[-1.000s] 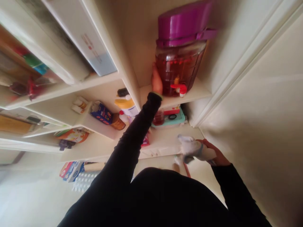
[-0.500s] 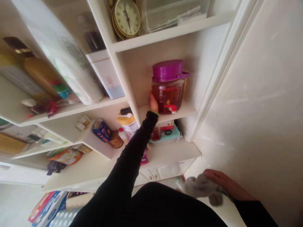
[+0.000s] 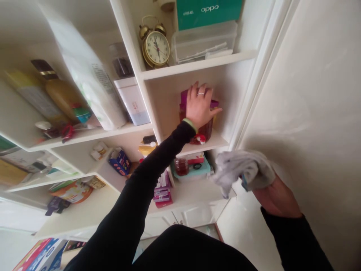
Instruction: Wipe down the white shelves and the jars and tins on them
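A large jar [image 3: 209, 130] of red liquid with a purple lid [image 3: 184, 98] and a red-and-white tap [image 3: 201, 139] stands on a shelf of the white unit. In front of its lid and upper body is my left hand [image 3: 199, 105], fingers spread; whether they touch the lid I cannot tell. The hand hides much of the jar. At the right, near the wall, my right hand [image 3: 282, 195] grips a crumpled grey cloth [image 3: 245, 169], which hangs loosely and covers most of the fingers.
Above the jar are an alarm clock [image 3: 156, 47], a clear plastic box [image 3: 204, 41] and a green box [image 3: 208, 13]. Below it lie a small jar [image 3: 182, 166] and a turquoise box [image 3: 194, 171]. Bottles [image 3: 60, 88] and packets fill the left shelves.
My left hand has moved up from the jar's left side to in front of its lid, its fingers spreading. My right hand has lifted the cloth from low down to shelf height.
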Demonstrator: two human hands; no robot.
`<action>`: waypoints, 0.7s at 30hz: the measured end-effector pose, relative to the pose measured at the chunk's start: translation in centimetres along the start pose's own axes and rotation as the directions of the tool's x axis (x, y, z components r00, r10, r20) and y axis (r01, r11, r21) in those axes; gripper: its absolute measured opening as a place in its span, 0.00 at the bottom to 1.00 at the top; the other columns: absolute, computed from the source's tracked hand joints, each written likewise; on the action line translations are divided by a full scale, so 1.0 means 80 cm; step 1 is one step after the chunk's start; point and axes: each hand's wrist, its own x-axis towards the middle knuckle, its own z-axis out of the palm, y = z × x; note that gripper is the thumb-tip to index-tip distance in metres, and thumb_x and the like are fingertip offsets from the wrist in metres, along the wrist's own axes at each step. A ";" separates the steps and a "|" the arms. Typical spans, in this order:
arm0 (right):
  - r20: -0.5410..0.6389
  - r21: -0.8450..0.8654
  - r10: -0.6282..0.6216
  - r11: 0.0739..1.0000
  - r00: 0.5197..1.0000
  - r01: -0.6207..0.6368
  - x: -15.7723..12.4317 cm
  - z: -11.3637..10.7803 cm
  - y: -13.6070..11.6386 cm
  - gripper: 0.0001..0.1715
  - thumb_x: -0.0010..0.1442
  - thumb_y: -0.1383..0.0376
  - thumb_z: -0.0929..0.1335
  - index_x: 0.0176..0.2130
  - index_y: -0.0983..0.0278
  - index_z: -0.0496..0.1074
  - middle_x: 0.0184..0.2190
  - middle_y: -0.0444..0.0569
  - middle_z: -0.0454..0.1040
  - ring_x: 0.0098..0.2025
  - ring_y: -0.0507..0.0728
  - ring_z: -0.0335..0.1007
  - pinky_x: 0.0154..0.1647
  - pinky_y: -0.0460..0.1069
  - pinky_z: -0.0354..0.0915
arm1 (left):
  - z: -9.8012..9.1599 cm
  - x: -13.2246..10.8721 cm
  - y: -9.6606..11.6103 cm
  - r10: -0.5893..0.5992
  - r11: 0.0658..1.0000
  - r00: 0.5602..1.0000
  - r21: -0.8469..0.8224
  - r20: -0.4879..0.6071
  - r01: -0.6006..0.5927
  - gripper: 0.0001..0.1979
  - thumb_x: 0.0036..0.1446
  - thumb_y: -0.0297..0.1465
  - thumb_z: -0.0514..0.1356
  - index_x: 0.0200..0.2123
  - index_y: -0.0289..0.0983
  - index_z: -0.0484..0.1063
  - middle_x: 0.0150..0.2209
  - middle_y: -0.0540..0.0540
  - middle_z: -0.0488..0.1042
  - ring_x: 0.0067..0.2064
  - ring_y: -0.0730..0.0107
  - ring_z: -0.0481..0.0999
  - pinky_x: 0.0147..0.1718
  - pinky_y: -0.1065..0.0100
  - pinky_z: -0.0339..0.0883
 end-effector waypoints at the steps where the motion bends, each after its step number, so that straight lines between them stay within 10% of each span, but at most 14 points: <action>1: -0.042 0.129 -0.043 0.990 0.998 0.048 0.016 0.011 -0.009 0.21 0.72 0.45 0.66 0.50 0.52 0.81 0.53 0.49 0.83 0.55 0.64 0.80 0.58 0.62 0.79 | 0.004 0.010 0.005 0.007 0.993 0.998 0.121 0.067 -0.015 0.29 0.55 0.47 0.76 0.56 0.40 0.81 0.68 0.33 0.73 0.81 0.30 0.51 0.80 0.34 0.37; 7: -0.233 0.493 -0.136 0.837 0.963 0.238 0.110 0.050 -0.029 0.13 0.69 0.50 0.71 0.48 0.51 0.80 0.47 0.43 0.81 0.53 0.58 0.78 0.58 0.58 0.78 | 0.012 0.039 0.037 -0.083 0.661 0.929 0.717 0.362 -0.220 0.24 0.62 0.41 0.70 0.59 0.39 0.81 0.67 0.34 0.75 0.73 0.31 0.64 0.75 0.32 0.49; 11: -0.307 0.462 -0.227 0.813 0.924 0.354 0.156 0.075 -0.027 0.17 0.64 0.58 0.74 0.53 0.50 0.79 0.49 0.42 0.82 0.55 0.57 0.79 0.64 0.58 0.76 | 0.008 0.049 0.043 -0.101 0.557 0.887 0.765 0.450 -0.324 0.19 0.65 0.37 0.67 0.55 0.33 0.83 0.61 0.31 0.79 0.63 0.39 0.74 0.64 0.43 0.65; 21: -0.329 0.161 -0.473 0.825 0.817 0.542 0.218 0.102 0.002 0.37 0.71 0.55 0.67 0.75 0.56 0.64 0.78 0.49 0.62 0.80 0.59 0.58 0.85 0.64 0.51 | 0.007 0.060 0.041 -0.113 0.509 0.857 0.770 0.502 -0.384 0.22 0.63 0.43 0.71 0.53 0.34 0.84 0.59 0.30 0.79 0.63 0.37 0.76 0.60 0.44 0.69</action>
